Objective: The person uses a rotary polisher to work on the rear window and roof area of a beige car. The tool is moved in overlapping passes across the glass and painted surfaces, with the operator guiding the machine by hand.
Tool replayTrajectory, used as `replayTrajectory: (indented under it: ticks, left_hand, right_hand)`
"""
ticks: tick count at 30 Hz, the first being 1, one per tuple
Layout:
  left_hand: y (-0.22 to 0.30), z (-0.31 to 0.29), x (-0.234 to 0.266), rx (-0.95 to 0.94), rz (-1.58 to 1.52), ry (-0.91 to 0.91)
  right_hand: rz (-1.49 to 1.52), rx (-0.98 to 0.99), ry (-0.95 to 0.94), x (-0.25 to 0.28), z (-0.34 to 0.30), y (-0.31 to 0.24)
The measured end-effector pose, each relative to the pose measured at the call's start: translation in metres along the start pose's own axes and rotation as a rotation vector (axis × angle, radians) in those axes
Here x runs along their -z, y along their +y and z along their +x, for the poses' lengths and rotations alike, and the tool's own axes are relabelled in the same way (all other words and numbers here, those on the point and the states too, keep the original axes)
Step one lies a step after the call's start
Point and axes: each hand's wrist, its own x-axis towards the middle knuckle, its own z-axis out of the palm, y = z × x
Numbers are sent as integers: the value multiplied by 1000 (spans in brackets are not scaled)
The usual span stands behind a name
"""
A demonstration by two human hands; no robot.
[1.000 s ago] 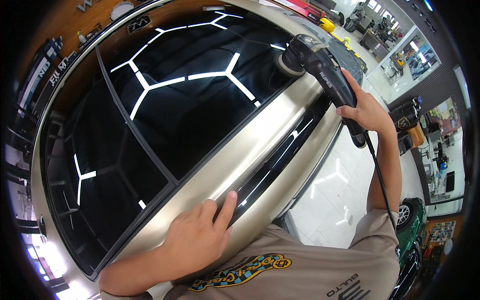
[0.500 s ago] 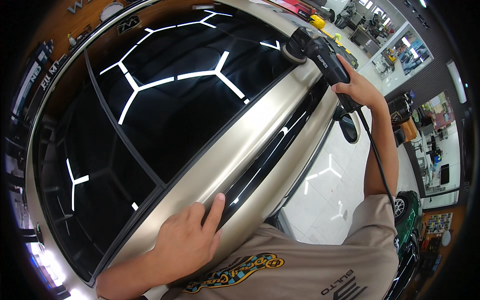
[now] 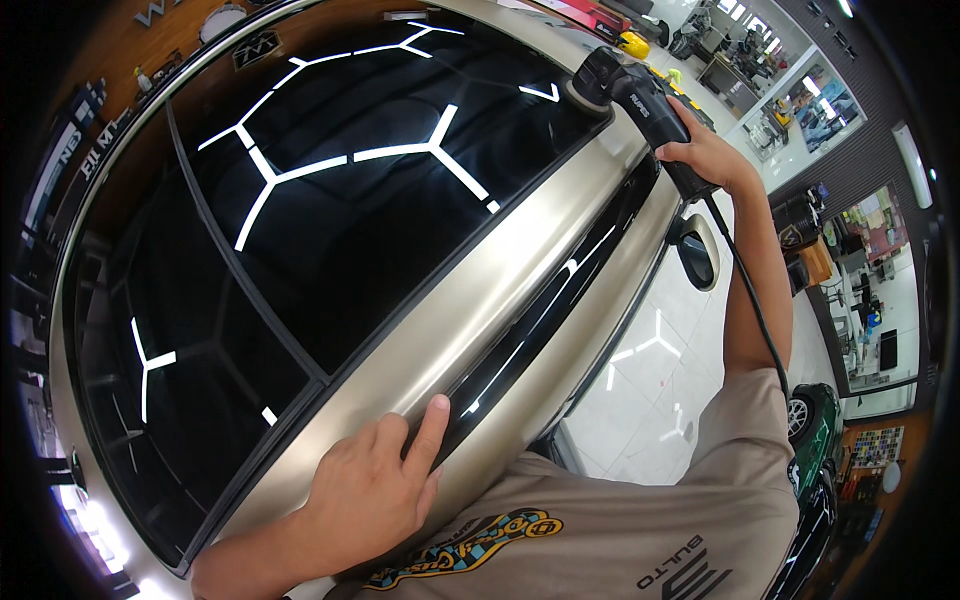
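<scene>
My right hand (image 3: pixel 705 155) is wrapped round the body of a black power polisher (image 3: pixel 648 110), out at arm's length. The polisher's round pad (image 3: pixel 588 97) rests at the far corner of the glossy black roof glass (image 3: pixel 340 230), beside the champagne-coloured roof rail (image 3: pixel 500 250). From its lower end a black cord (image 3: pixel 745 275) runs back along my right forearm. Nearer to me, my left hand (image 3: pixel 375 475) lies on the rail next to the dark side window (image 3: pixel 535 335). Its index finger is stretched out, the others are bent, and it holds nothing.
The car's side mirror (image 3: pixel 697 254) sticks out past the door. Beyond it are a pale tiled floor (image 3: pixel 645 385) and a green car (image 3: pixel 820 440) at the right. A yellow object (image 3: pixel 634 43) and workshop benches stand farther off. Bright hexagonal lights reflect in the glass.
The polisher and my right hand have shifted very slightly left. My left hand has stayed in nearly the same place on the rail.
</scene>
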Motion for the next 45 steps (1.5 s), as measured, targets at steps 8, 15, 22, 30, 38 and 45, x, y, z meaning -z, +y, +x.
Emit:
replayTrajectory:
  ticks: [8, 15, 22, 30, 38, 45]
  left_hand:
    - [0, -1, -8, 10, -10, 1]
    - [0, 3, 0, 12, -18, -12]
    - [-2, 7, 9, 14, -8, -20]
    - [0, 10, 16, 10, -25, -19]
    - [6, 17, 25, 17, -9, -11]
    - [-4, 9, 13, 7, -37, -14]
  right_hand:
    - [-5, -19, -1, -3, 12, 5]
    - [15, -22, -31, -2, 13, 6]
    - [-9, 13, -15, 4, 5, 3]
    - [-21, 21, -53, 13, -13, -17]
    - [-44, -8, -78, 21, -27, -33]
    - [33, 6, -39, 10, -12, -10]
